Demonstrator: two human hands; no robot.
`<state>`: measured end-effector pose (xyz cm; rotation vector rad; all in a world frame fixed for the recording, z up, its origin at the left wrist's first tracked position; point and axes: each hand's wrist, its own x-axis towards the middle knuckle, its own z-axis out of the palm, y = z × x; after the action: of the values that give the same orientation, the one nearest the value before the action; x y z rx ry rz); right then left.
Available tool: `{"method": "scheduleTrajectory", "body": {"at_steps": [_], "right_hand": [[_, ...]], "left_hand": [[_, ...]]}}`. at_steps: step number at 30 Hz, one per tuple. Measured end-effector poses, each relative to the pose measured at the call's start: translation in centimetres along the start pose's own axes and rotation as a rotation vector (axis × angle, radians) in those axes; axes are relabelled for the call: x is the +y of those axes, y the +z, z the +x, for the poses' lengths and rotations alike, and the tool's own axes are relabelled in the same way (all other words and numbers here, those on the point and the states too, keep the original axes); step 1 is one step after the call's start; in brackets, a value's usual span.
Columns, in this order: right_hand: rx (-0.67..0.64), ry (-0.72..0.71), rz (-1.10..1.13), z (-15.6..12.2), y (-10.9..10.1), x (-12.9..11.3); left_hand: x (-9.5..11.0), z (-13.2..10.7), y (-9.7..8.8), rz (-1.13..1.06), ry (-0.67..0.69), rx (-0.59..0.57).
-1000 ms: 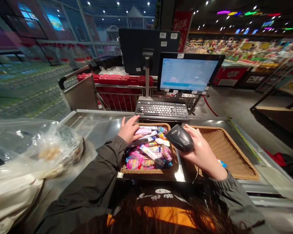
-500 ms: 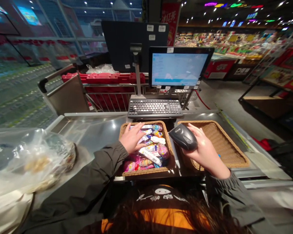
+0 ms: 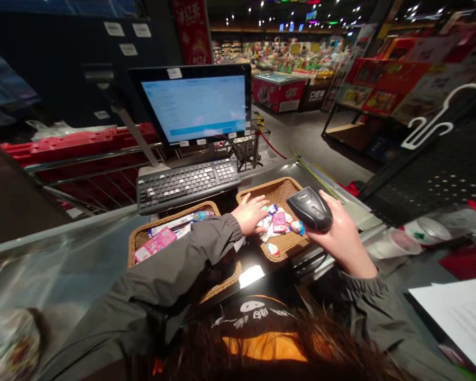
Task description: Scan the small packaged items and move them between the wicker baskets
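Note:
My left hand [image 3: 250, 216] is over the near-left part of the right wicker basket [image 3: 285, 186], fingers spread, palm down. Small wrapped items [image 3: 279, 222] in white, pink and blue lie in this basket just right of its fingertips. My right hand [image 3: 343, 238] is wrapped round a black handheld barcode scanner [image 3: 310, 208], above the basket's right side. The left wicker basket [image 3: 132, 244] is partly hidden under my left sleeve. A pink packet [image 3: 156, 243] and a few other packaged goods show in it.
A black keyboard [image 3: 188, 182] and a lit monitor [image 3: 202, 103] stand beyond the baskets. A plastic bag [image 3: 8, 338] lies at lower left. White cups [image 3: 396, 243] and paper sheets [image 3: 460, 312] are at right, below a white hanger [image 3: 428, 132].
My left hand has moved from the left basket to the right one, where several small wrapped items now lie. The left basket holds visibly fewer goods. The view has turned right.

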<state>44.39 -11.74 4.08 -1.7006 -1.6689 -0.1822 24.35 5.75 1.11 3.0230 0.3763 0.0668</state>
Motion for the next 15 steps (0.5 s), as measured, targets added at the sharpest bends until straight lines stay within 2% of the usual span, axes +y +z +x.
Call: {"method": "scheduleTrajectory", "body": {"at_steps": [4, 7, 12, 15], "right_hand": [[0.001, 0.069, -0.031, -0.8, -1.1, 2.0], [0.017, 0.097, -0.044, -1.2, -1.6, 3.2], [-0.012, 0.156, -0.043, -1.3, -2.0, 5.3], [-0.024, 0.179, -0.035, -1.0, -1.9, 6.3]], "left_hand": [[-0.5, 6.4, 3.7, 0.054, 0.032, -0.101], [-1.4, 9.9, 6.2, 0.029, 0.013, -0.156], [-3.1, 13.2, 9.8, 0.001, -0.193, -0.205], [-2.7, 14.0, 12.0, -0.001, -0.307, -0.198]]}}
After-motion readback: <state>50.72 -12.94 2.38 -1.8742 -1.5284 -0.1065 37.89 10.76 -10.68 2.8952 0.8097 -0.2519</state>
